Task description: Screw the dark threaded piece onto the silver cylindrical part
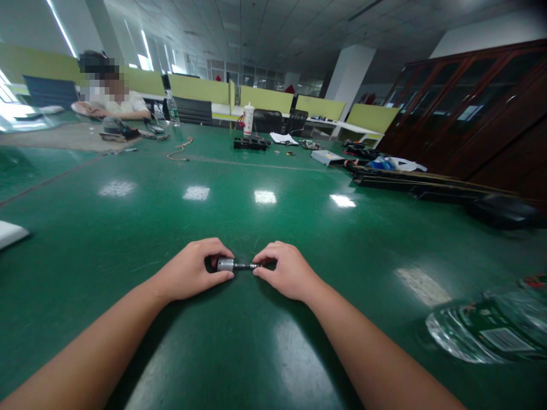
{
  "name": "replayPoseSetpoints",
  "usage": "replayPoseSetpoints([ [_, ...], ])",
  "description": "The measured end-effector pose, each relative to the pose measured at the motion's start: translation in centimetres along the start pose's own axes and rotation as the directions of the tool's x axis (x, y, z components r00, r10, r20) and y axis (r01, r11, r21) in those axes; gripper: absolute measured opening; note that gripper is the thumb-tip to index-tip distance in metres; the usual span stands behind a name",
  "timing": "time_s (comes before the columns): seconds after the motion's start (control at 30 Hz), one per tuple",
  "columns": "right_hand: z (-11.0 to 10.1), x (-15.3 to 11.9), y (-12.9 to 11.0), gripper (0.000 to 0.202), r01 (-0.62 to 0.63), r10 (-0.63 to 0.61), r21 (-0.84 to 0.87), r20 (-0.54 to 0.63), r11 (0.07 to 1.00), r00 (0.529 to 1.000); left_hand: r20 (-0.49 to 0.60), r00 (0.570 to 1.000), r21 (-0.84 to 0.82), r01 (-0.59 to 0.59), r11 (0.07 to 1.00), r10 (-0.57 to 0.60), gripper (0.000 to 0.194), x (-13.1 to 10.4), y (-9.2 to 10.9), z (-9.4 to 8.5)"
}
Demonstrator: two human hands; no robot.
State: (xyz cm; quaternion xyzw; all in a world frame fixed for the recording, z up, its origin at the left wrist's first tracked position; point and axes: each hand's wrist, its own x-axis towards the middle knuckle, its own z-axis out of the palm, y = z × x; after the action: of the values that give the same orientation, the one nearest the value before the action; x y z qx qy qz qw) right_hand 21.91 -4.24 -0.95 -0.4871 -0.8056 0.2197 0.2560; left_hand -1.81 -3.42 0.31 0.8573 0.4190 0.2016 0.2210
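A small metal cylinder [225,264] with a thin shaft [244,266] lies level, low over the green table [239,216], between my hands. The fingers and thumb of my left hand [194,271] close around the silver cylinder at the shaft's left end. At the other end, my right hand [287,270] pinches the shaft's dark tip between thumb and fingers. Part of that tip is hidden by the right fingers. Both forearms reach in from the bottom edge.
A clear plastic bottle [487,330] lies at the right. A white object [11,233] is at the left edge. Farther back are a black device [251,143], a grey box [327,158], long dark bars [397,179] and a seated person [123,105].
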Motion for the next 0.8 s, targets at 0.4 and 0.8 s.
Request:
replayPoseSetpoints([
  [0.4, 0.76, 0.13, -0.92, 0.012, 0.02, -0.021, 0.115, 0.009, 0.993, 1.0, 0.032, 0.999, -0.047, -0.021, 0.999, 0.022, 0.024, 0.05, 0.7, 0.31],
  [0.8, 0.92, -0.01, -0.77, 0.014, 0.096, -0.097, 0.058, 0.016, 0.994, 0.995, 0.041, 0.999, -0.03, -0.004, 1.0, 0.005, 0.023, -0.02, 0.84, 0.46],
])
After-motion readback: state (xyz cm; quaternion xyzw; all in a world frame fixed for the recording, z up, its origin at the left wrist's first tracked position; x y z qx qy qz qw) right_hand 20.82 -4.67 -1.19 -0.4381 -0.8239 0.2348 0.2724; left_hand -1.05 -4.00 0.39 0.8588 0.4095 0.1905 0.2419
